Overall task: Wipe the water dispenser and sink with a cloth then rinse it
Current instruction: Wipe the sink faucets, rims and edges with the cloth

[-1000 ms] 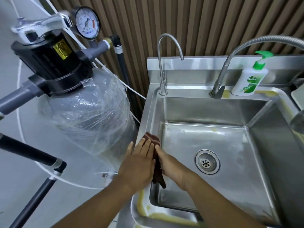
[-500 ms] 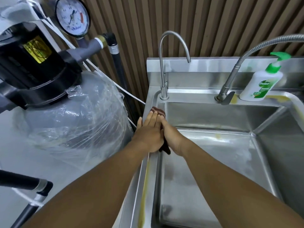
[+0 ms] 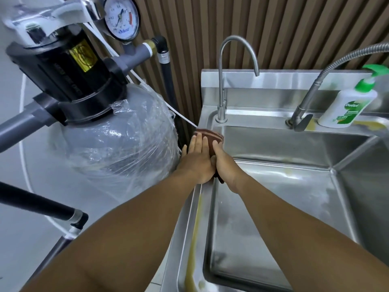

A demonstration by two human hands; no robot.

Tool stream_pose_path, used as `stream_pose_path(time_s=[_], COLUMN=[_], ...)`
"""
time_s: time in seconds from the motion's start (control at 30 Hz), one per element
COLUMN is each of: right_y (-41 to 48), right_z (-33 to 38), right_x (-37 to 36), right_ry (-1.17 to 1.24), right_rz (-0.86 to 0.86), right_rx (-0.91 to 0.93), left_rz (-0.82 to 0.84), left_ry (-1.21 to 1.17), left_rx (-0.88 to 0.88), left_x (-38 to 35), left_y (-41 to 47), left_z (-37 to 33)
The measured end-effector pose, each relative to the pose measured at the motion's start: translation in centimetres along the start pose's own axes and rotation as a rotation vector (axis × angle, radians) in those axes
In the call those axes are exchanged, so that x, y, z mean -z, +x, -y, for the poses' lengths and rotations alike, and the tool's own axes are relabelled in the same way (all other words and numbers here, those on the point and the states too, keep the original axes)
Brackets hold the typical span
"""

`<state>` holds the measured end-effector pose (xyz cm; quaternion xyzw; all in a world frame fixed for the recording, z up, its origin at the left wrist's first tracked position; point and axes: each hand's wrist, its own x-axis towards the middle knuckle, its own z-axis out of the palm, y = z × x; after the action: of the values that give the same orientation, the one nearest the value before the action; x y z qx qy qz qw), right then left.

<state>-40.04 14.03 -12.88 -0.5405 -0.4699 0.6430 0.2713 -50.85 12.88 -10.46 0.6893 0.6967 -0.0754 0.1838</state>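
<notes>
**Sink rim wiped by hand, rinse not yet begun**

Two bare forearms are stretched forward over the left rim of a steel sink point(image 3: 190, 216), along which a yellowish streak point(image 3: 194, 226) is seen. At the far end of that rim a dark reddish-brown cloth point(image 3: 208, 136) is draped over the edge and pressed from both sides. The left hand point(image 3: 195, 163) is laid flat on top of it, fingers straight and together. The right hand point(image 3: 226, 168) is set against the inner wall, its fingers likewise straight, pressing rather than clutching.

Just beyond the cloth, a curved tap point(image 3: 221, 85) stands at the corner. Farther right, a hose tap point(image 3: 305, 104) and a soap bottle point(image 3: 347, 106) are set on the back ledge. Beside the sink on the left, a plastic-wrapped tank point(image 3: 117, 142) is topped by a pressure gauge point(image 3: 122, 16).

The sink-wiping step is judged to be in hand. For the next move, the cloth would probably have to be worked round the corner, past the tap's base and along the stained ledge, before being rinsed.
</notes>
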Motion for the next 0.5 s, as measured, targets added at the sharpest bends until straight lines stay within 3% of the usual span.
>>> stream_pose_path(time_s=[0.5], right_y=[-10.9], right_z=[-4.2], right_x=[-2.1], right_ry=[-0.027], right_rz=[0.137], right_rx=[-0.08], left_rz=[0.038], left_ry=[0.129], left_rx=[-0.125], left_x=[-4.0], left_y=[-11.6], left_z=[1.5])
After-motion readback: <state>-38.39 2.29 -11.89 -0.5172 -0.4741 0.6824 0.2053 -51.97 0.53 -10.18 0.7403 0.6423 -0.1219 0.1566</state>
